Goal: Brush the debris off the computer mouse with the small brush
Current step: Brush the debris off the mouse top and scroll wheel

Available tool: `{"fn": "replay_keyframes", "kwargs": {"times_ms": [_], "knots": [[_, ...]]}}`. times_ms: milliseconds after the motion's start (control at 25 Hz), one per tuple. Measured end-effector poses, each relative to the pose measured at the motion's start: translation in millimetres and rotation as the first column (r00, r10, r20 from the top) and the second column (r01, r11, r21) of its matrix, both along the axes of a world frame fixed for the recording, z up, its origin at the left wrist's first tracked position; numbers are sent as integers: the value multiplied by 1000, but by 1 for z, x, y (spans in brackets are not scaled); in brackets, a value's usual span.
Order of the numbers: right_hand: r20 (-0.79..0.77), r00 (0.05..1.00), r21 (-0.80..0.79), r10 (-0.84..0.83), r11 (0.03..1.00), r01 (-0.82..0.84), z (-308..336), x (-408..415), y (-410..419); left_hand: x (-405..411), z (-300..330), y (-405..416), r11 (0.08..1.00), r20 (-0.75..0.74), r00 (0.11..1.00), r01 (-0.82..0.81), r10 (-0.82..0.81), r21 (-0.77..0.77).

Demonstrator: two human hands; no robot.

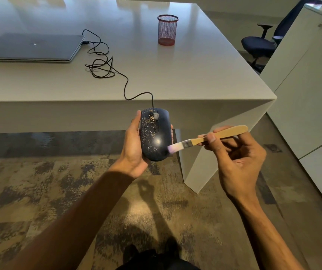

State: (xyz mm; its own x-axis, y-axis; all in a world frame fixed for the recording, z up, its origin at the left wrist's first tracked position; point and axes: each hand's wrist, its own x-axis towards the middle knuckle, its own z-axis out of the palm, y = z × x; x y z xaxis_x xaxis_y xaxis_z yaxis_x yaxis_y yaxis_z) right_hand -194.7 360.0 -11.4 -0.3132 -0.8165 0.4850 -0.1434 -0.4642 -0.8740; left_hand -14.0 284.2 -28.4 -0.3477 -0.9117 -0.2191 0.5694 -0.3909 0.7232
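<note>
A dark computer mouse [155, 133] speckled with tan debris, thickest on its left half and around the scroll wheel, sits cupped in my left hand [134, 147] in front of the desk edge, above the floor. My right hand [238, 158] pinches the wooden handle of a small brush [205, 140]. Its pale bristles touch the mouse's lower right side. The mouse's black cable [126, 88] runs up over the desk edge and coils on the desk.
A white desk [195, 75] carries a shut grey laptop [33, 47] at the left and a red mesh pen cup [167, 30] at the back. A dark office chair [261, 43] and white cabinets [312, 84] stand to the right. Patterned carpet lies below.
</note>
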Motion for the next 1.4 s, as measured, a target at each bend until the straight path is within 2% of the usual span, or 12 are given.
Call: {"fn": "replay_keyframes", "kwargs": {"times_ms": [80, 160, 360, 480, 640, 720, 800, 880, 1040, 1120, 1280, 1400], "knots": [[7, 998, -14, -67, 998, 67, -1, -2, -2, 0, 0, -1, 1000, 1, 1000, -4, 4, 3], [11, 998, -62, -66, 996, 66, 0, 1, 1, 0, 0, -2, 1000, 13, 1000, -26, 26, -1], [-127, 989, -149, 74, 984, -92, 3, 25, 12, -1, 2, -2, 1000, 58, 998, -14, 15, -16], [-199, 979, -168, -42, 986, 8, -3, 19, 6, 0, 2, -4, 999, 53, 998, -21, 22, -26], [-94, 982, -186, -162, 972, 143, -4, 9, 5, -1, 2, -5, 999, 50, 998, -31, 32, -26], [-117, 988, -231, -96, 971, 67, -2, 17, 9, -2, 3, -4, 999, 52, 998, -23, 24, -23], [-208, 978, -258, -26, 966, -29, -1, 26, 13, -4, 4, -3, 1000, 53, 998, -12, 13, -17], [-269, 963, -257, -36, 966, -36, -5, 27, 13, -5, 5, -3, 1000, 53, 998, -19, 19, -7], [-179, 968, -245, -175, 961, 128, -4, 10, 4, -3, 5, -5, 999, 47, 998, -35, 36, -28], [-136, 971, -270, -198, 950, 156, -1, 9, 5, -3, 5, -5, 999, 57, 997, -44, 45, -24], [-212, 977, -279, -38, 960, -23, 4, 32, 14, -2, 4, -4, 999, 73, 997, -37, 38, -22], [-316, 948, -290, -43, 955, -53, 3, 37, 15, -2, 2, -3, 999, 81, 996, -41, 43, -26]]}}
